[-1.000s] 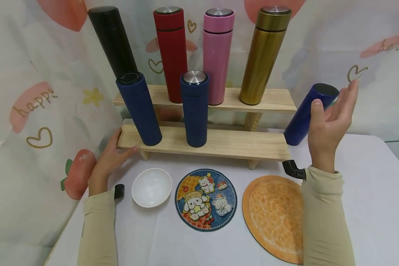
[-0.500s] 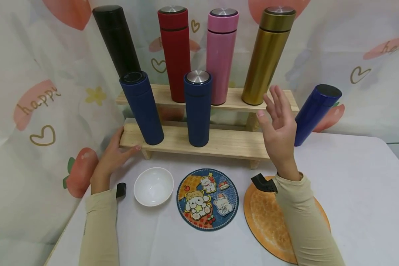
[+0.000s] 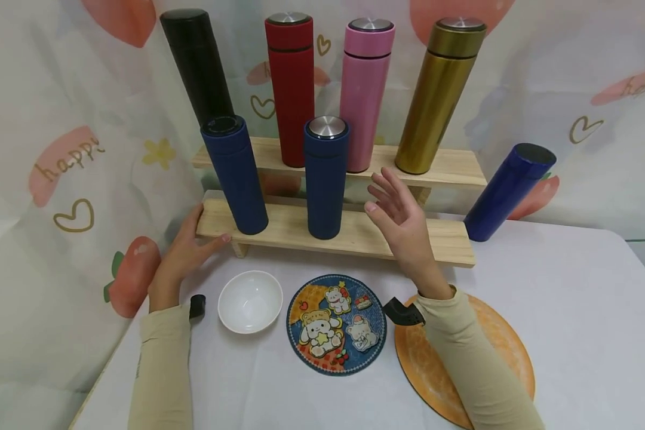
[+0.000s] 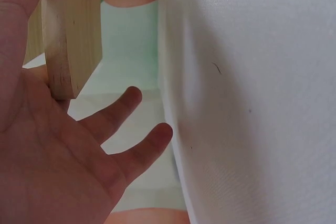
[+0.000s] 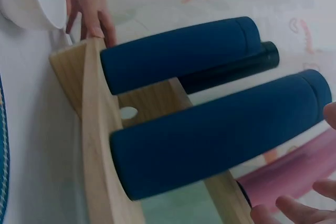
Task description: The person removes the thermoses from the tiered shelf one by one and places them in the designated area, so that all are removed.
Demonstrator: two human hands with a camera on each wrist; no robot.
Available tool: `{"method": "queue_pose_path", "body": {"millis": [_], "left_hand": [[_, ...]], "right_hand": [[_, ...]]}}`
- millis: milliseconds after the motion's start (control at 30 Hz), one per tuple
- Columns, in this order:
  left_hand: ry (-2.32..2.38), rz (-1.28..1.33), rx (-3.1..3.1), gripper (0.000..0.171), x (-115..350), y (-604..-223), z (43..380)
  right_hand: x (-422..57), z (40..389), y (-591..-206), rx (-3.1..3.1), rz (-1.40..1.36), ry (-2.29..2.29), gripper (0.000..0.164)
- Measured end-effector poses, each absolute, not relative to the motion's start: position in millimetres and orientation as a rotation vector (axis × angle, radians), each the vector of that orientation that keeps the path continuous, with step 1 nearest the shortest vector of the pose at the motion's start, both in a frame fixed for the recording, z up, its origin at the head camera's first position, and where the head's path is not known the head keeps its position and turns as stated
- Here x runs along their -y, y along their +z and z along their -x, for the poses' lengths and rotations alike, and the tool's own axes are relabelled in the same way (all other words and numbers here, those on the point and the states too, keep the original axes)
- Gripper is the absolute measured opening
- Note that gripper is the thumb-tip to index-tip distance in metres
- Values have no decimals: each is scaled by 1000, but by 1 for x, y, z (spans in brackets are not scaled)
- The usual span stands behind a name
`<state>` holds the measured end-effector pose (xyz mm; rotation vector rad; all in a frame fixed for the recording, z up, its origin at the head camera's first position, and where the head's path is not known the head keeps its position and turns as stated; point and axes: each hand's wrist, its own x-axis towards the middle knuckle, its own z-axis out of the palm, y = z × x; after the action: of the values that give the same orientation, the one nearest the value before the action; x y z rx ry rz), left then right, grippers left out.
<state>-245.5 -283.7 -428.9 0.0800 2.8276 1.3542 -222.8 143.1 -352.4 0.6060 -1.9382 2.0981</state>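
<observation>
My left hand point(image 3: 185, 251) holds the left end of a two-tier wooden shelf point(image 3: 373, 233), thumb along its front edge. Two of its fingers stretch out free in the left wrist view. My right hand point(image 3: 403, 230) hovers before the lower tier, fingers spread, holding nothing. Just left of it stands a dark blue thermos with a silver lid point(image 3: 325, 185). A second dark blue thermos with a black lid point(image 3: 235, 179) is further left. Behind, on the upper tier, are a red thermos point(image 3: 291, 95), a pink thermos point(image 3: 366, 95), a gold thermos point(image 3: 438, 101) and a black thermos point(image 3: 197, 65).
A glossy blue thermos point(image 3: 507, 194) stands on the white table beyond the shelf's right end. Before the shelf lie a white bowl point(image 3: 249, 302), a round cartoon mat point(image 3: 335, 325) and an orange round mat point(image 3: 507, 346), partly under my right forearm. A printed cloth hangs behind.
My right hand has moved left, away from the glossy blue thermos, to a place near the silver-lidded thermos. The left hand stays on the shelf end. The head view has shifted slightly.
</observation>
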Motion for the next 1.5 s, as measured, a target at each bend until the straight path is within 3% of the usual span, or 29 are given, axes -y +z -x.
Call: {"method": "queue_pose_path", "body": {"millis": [333, 833, 1500], "left_hand": [[1385, -86, -2825, 113, 285, -430, 247], [1390, -82, -2817, 114, 281, -429, 247], [1356, -83, -2838, 113, 281, -429, 244]], "right_hand": [[-114, 242, -349, 2098, -653, 2059, 74], [-87, 255, -347, 2193, -496, 2071, 81], [-112, 233, -349, 2191, -532, 1973, 77]]}}
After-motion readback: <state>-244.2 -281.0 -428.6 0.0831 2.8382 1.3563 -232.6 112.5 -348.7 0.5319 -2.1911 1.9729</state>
